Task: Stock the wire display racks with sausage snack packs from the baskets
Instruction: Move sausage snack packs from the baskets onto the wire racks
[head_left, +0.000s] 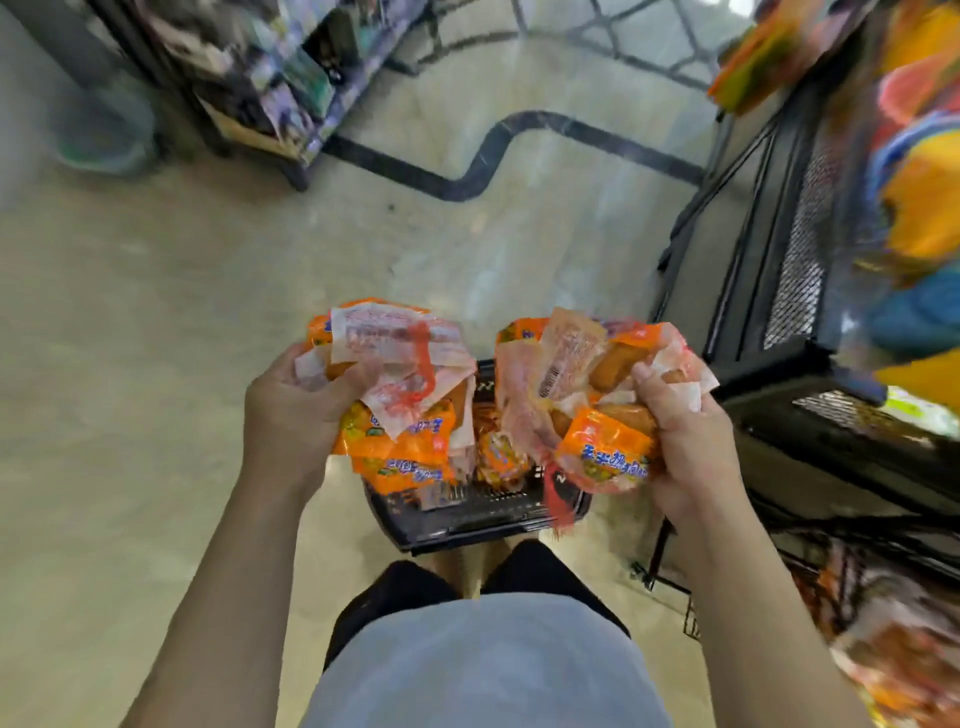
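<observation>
Left hand (291, 410), right hand (691, 441) round packs (605, 454)

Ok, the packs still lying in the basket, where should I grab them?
From straight above: the basket sits open-topped on the floor, and the packs lie loose in its middle. Pinch a bunch by the crinkled wrapper ends. The left hand and right hand are both full, though.
</observation>
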